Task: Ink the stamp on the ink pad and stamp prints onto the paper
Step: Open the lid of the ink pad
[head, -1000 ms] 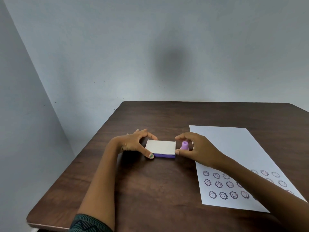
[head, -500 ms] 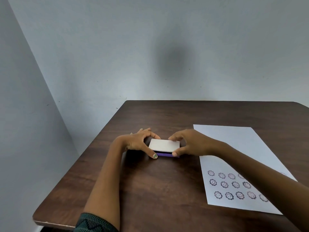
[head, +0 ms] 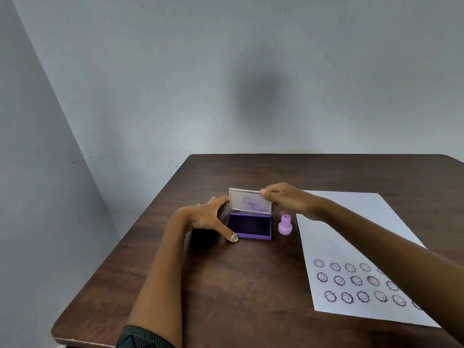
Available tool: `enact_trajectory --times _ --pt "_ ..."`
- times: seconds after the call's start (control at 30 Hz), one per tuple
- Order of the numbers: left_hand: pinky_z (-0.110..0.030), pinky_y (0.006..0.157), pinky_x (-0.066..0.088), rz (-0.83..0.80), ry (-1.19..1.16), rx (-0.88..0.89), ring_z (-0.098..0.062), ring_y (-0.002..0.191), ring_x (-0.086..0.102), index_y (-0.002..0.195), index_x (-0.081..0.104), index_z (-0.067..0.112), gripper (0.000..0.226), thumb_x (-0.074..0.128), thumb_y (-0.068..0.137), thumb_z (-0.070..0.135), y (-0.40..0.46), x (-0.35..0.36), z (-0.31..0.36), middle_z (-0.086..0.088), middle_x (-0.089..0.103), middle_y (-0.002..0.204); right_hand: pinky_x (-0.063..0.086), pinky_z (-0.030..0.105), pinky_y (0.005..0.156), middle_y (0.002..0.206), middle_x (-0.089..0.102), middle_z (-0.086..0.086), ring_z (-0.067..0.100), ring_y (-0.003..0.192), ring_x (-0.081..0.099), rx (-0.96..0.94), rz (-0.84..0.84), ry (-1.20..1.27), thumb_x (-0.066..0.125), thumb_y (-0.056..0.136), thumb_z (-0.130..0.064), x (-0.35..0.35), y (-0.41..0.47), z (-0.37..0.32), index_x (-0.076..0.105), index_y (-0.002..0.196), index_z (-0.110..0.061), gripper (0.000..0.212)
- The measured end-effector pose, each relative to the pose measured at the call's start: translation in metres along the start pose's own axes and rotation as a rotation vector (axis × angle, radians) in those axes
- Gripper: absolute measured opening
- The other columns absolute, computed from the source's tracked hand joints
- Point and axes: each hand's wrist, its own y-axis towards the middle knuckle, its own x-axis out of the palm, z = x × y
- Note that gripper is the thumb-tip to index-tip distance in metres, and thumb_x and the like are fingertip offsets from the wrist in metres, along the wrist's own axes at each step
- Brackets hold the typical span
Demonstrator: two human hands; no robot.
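The purple ink pad (head: pixel 249 225) sits on the dark wooden table with its white lid (head: pixel 249 202) tipped up, showing the dark inked surface. My left hand (head: pixel 209 218) grips the pad's left side, thumb at the front left corner. My right hand (head: pixel 286 197) pinches the lid's top right edge. A small lilac stamp (head: pixel 285 224) stands upright just right of the pad, untouched. The white paper (head: pixel 351 237) lies to the right, with rows of several smiley flower prints (head: pixel 356 281) near its front edge; my right forearm covers some.
The brown table (head: pixel 251 285) stands against a grey wall. Its left edge and front left corner are near my left arm.
The lid was shut; my right hand has lifted it upright. The stamp, earlier in my right hand, now stands free on the table beside the pad.
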Motion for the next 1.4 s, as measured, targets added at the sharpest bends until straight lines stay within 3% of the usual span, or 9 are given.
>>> enact_trajectory --times 0.1,0.27,0.57,0.67,0.93,1.17,1.3,1.4 --pt "-0.051 0.119 0.012 0.006 0.000 -0.002 -0.029 0.146 0.008 0.146 0.014 0.034 0.119 0.083 0.050 0.046 0.000 0.000 -0.001 -0.006 0.010 0.160 0.039 0.028 0.062 0.113 0.055 0.035 0.026 0.083 0.049 0.007 0.088 0.032 0.035 0.099 -0.027 0.002 0.008 0.003 0.050 0.104 0.013 0.043" --pt "-0.052 0.119 0.010 0.006 -0.007 0.002 -0.029 0.147 0.006 0.147 0.009 0.038 0.122 0.082 0.050 0.045 0.000 0.000 0.000 -0.005 0.008 0.160 0.043 0.018 0.055 0.107 0.058 0.011 0.017 0.094 0.053 0.011 0.192 0.063 0.037 0.098 -0.017 0.006 0.019 0.005 0.056 0.110 0.001 0.029" --pt "-0.052 0.119 0.009 -0.006 0.013 -0.003 -0.028 0.147 0.002 0.149 0.001 0.033 0.122 0.083 0.059 0.039 0.000 -0.001 0.003 -0.004 0.006 0.160 0.047 0.025 0.073 0.119 0.062 0.017 0.022 0.103 0.056 -0.033 0.283 0.034 0.042 0.096 -0.013 0.010 0.034 0.007 0.061 0.111 0.001 0.028" --pt "-0.053 0.119 0.007 0.000 0.028 -0.016 -0.029 0.147 -0.001 0.149 -0.002 0.032 0.114 0.080 0.071 0.033 0.001 -0.001 0.003 -0.005 0.001 0.161 0.046 0.029 0.083 0.123 0.061 0.015 0.018 0.103 0.055 -0.048 0.263 0.029 0.043 0.096 -0.014 0.012 0.036 0.008 0.061 0.114 -0.001 0.028" --pt "-0.053 0.119 0.006 0.003 0.037 -0.013 -0.028 0.147 -0.007 0.149 -0.008 0.036 0.122 0.083 0.067 0.038 0.004 -0.001 0.000 -0.004 -0.005 0.161 0.042 0.032 0.097 0.130 0.055 0.011 0.020 0.115 0.051 -0.119 0.174 -0.017 0.041 0.097 -0.022 0.014 0.032 0.007 0.053 0.124 -0.006 0.033" --pt "-0.049 0.118 0.017 0.014 -0.071 0.037 -0.028 0.146 0.006 0.148 -0.003 0.039 0.122 0.085 0.065 0.036 0.010 -0.001 -0.002 0.000 0.001 0.161 0.046 0.016 0.074 0.107 0.067 0.003 0.011 0.094 0.060 -0.201 0.227 -0.051 0.055 0.090 -0.026 -0.007 -0.005 0.006 0.066 0.106 -0.012 0.024" --pt "-0.042 0.118 0.020 0.064 -0.153 0.090 -0.022 0.145 0.010 0.149 0.003 0.039 0.123 0.086 0.058 0.045 0.014 0.001 -0.003 0.005 0.005 0.160 0.036 0.011 0.061 0.086 0.063 -0.014 0.003 0.077 0.056 -0.168 0.190 -0.269 0.066 0.081 -0.033 -0.006 -0.036 0.014 0.068 0.096 -0.022 0.019" --pt "-0.042 0.113 0.022 0.107 -0.186 0.076 -0.024 0.144 0.015 0.148 0.010 0.039 0.110 0.079 0.063 0.055 0.018 0.003 -0.001 0.005 0.010 0.160 0.037 0.012 0.064 0.096 0.066 -0.004 0.005 0.082 0.055 -0.137 0.195 -0.319 0.070 0.079 -0.029 0.005 -0.045 0.028 0.067 0.101 -0.017 0.025"
